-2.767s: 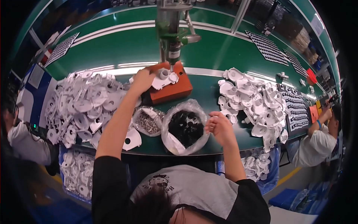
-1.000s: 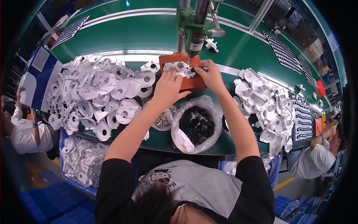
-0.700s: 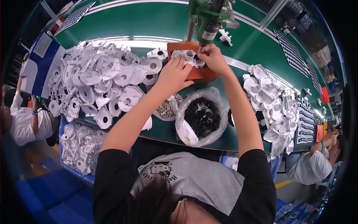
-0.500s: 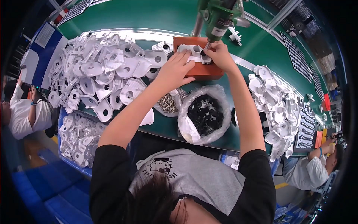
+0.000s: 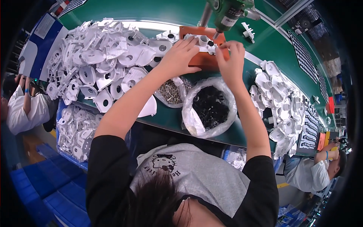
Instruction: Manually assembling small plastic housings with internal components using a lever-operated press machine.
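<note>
An orange block fixture sits under a green machine head with a metal tip. On the fixture lies a white plastic part with a round tube and a dark hole. My left hand rests its outstretched fingers on the part's left end, thumb spread away. At the right end is my right hand, its fingers bent and thumb tip close to the fingertips; anything between them is too small to make out. The machine's tip stands above the part, just beyond my right fingertips.
Left is a big heap of white plastic parts. Near me stand a bag of screws and a plastic-lined container of black pieces. Another white heap lies right. A loose white part lies behind. People sit at both sides.
My right hand has drawn back from beneath the machine's tip, toward the right and nearer me. My left hand stays on the white part. The view has shifted slightly.
</note>
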{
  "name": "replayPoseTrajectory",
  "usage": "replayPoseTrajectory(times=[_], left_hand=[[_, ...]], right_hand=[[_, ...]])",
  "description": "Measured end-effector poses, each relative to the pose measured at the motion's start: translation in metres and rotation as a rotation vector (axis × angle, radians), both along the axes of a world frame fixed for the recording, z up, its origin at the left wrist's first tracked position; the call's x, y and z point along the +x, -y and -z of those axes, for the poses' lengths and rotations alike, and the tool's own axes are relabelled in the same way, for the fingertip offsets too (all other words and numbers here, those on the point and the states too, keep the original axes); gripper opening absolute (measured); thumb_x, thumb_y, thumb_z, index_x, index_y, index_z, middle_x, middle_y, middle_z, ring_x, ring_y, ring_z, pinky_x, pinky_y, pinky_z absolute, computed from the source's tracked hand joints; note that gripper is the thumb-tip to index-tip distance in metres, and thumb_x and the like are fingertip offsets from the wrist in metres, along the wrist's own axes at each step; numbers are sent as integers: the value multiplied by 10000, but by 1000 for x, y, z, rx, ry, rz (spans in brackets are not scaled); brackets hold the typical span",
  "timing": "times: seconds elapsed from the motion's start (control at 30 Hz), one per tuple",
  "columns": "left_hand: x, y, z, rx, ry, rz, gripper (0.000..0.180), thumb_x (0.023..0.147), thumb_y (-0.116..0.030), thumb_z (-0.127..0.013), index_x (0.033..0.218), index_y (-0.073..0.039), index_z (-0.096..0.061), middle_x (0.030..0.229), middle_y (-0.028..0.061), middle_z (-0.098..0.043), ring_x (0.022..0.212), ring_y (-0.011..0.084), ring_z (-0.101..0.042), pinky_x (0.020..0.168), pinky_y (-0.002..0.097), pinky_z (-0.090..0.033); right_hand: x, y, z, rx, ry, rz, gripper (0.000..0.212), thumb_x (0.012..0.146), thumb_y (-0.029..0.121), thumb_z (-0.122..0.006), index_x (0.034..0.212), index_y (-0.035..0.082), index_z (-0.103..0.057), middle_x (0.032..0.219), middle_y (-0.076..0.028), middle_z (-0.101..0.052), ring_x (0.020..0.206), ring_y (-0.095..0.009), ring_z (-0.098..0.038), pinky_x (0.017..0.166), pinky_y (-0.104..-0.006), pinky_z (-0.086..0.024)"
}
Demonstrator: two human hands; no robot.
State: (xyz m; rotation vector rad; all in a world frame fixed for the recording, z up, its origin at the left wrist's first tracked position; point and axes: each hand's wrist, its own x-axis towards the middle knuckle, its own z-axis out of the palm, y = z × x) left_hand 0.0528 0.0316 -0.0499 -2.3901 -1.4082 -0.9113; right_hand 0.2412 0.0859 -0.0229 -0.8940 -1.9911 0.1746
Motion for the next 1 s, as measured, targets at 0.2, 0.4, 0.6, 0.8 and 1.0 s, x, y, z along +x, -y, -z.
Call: replayPoseTrajectory(times=[0.2, 0.4, 0.6, 0.8, 1.0], left_hand=[[-4, -11, 10, 9, -104, -33, 660, 668, -390, -715, 1116, 38, -487, 1228, 202, -494, 1180, 311, -449, 994, 399, -339], [-2, -5, 1, 9, -44, -13, 732, 638, -441, -727, 1133, 40, -483, 1221, 191, -499, 1177, 308, -451, 980, 403, -357], [-5, -5, 7, -2, -15, -14, 740, 629, -441, -734, 1134, 37, -479, 1225, 192, -498, 1163, 312, -462, 984, 404, -354], [-5, -7, 9, 11, 8, -10, 758, 616, -435, -744, 1138, 43, -475, 1220, 210, -497, 1143, 311, -478, 995, 407, -343], [-3, -7, 10, 6, 19, -22, 776, 609, -427, -748, 1152, 50, -466, 1213, 213, -498, 1155, 313, -468, 998, 405, -339]], right_hand=[[-37, 79, 9, -200, 333, -569, 89, 745, 128, -625, 793, 52, -626, 791, -92, -600, 747, -288, -599, 664, -380, -489], [-78, 90, 51, -2, 623, -472, 127, 712, 138, -589, 751, 23, -627, 675, -139, -608, 549, -278, -612, 479, -382, -493], [-83, 91, 53, 35, 668, -423, 111, 702, 148, -601, 734, 46, -631, 639, -129, -600, 545, -275, -610, 480, -370, -494], [-71, 88, 48, -75, 516, -502, 149, 714, 167, -631, 809, 52, -623, 723, -128, -613, 602, -288, -617, 553, -384, -509], [-56, 82, 42, -254, 446, -537, 136, 736, 114, -614, 830, 17, -599, 766, -155, -618, 678, -329, -615, 609, -391, -503]])
